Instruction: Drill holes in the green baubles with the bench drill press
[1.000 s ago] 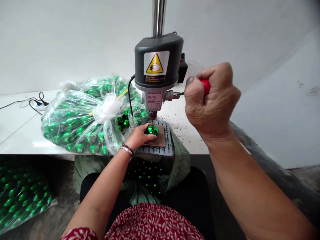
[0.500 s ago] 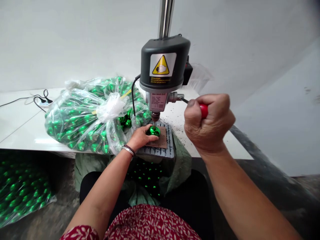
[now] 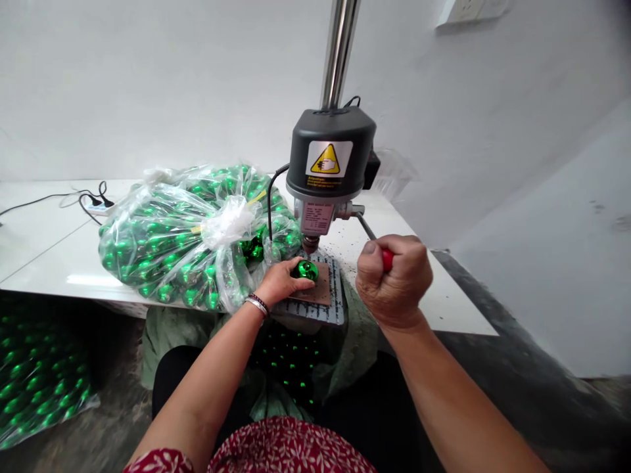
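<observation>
Between the thumb and fingers of my left hand (image 3: 282,284) is a shiny green ball (image 3: 307,270), held on a brown board (image 3: 320,289) that lies on the drill press base (image 3: 336,305). Directly above the ball is the chuck (image 3: 310,244) of the bench drill (image 3: 331,157); whether the bit touches the ball is too small to tell. My right hand (image 3: 397,279) is closed round the red knob (image 3: 388,259) of the drill's feed lever (image 3: 365,226), to the right of the machine. The fingers cover most of the knob.
A knotted clear bag of green balls (image 3: 162,263) rests left of the drill on the white table (image 3: 54,263). Another bag of balls (image 3: 44,387) is at the lower left. More green balls (image 3: 288,358) sit in green cloth (image 3: 340,368) below the base. A power strip (image 3: 102,207) is at the left.
My right hand has moved down and left with the red knob, swinging the lever lower. My left hand still holds the ball under the chuck. The camera view has tilted upward slightly.
</observation>
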`<state>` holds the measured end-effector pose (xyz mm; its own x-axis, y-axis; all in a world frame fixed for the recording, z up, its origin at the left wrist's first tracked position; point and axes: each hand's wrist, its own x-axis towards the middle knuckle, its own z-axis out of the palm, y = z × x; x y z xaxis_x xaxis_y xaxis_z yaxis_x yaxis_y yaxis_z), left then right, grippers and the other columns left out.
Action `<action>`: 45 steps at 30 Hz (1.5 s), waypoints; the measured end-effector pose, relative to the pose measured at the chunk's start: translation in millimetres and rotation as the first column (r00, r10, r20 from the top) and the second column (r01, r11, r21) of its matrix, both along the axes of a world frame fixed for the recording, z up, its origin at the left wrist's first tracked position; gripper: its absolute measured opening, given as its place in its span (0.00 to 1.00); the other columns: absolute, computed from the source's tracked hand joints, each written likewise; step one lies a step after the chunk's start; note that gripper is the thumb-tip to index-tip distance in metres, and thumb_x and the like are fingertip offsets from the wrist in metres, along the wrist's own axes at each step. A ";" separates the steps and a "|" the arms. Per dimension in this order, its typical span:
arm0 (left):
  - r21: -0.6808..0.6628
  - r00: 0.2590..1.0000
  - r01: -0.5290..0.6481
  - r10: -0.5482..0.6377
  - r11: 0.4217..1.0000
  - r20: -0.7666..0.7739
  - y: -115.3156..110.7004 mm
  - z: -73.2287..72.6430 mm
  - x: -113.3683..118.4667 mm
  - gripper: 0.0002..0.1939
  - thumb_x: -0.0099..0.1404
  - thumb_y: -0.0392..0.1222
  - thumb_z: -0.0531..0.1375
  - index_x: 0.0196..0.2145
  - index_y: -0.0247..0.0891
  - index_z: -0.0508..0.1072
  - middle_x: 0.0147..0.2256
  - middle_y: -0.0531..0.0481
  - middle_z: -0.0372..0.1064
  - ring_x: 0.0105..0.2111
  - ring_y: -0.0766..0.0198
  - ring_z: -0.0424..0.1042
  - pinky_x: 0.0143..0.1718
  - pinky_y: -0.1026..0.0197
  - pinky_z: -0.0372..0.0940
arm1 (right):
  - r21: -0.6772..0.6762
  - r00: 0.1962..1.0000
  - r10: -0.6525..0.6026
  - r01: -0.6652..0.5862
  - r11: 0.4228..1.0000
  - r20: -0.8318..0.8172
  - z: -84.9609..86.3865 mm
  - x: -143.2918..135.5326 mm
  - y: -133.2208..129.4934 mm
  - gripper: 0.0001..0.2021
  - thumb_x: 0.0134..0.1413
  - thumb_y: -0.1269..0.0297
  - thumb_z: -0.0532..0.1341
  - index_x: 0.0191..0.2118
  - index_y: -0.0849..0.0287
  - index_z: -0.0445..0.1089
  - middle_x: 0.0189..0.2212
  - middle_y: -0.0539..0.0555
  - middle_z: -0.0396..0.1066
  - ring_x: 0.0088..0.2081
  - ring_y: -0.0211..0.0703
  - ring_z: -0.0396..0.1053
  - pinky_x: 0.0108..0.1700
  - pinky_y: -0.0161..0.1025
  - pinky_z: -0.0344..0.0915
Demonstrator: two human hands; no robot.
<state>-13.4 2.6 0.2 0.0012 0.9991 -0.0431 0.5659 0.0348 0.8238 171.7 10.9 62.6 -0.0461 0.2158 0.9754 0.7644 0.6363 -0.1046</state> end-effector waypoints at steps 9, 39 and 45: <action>0.012 1.000 -0.016 0.016 1.000 -0.010 1.2 -3.9 1.5 0.28 0.51 0.49 0.67 0.50 0.40 0.75 0.37 0.54 0.76 0.38 0.60 0.73 0.41 0.63 0.65 | -0.072 0.991 0.068 -0.077 0.994 -0.113 16.3 -2.2 3.6 0.05 0.57 0.62 0.54 0.32 0.56 0.61 0.24 0.50 0.63 0.27 0.36 0.60 0.30 0.37 0.55; 0.103 0.518 -0.344 0.281 0.933 -0.808 30.8 43.1 -79.1 0.28 0.66 0.36 0.53 0.64 0.41 0.58 0.57 0.34 0.65 0.55 0.47 0.68 0.51 0.50 0.65 | -0.454 0.976 -0.100 0.002 0.891 -0.192 90.8 -12.1 32.6 0.12 0.58 0.57 0.54 0.36 0.62 0.66 0.28 0.48 0.63 0.30 0.31 0.59 0.37 0.36 0.60; 0.214 0.543 -0.380 0.405 0.900 -0.736 42.6 33.5 -67.5 0.31 0.65 0.41 0.53 0.65 0.37 0.56 0.58 0.29 0.62 0.55 0.42 0.67 0.52 0.45 0.62 | -0.446 0.975 -0.092 -0.009 0.895 -0.205 88.9 -9.3 34.5 0.13 0.56 0.54 0.53 0.35 0.60 0.65 0.28 0.49 0.63 0.29 0.32 0.59 0.37 0.37 0.60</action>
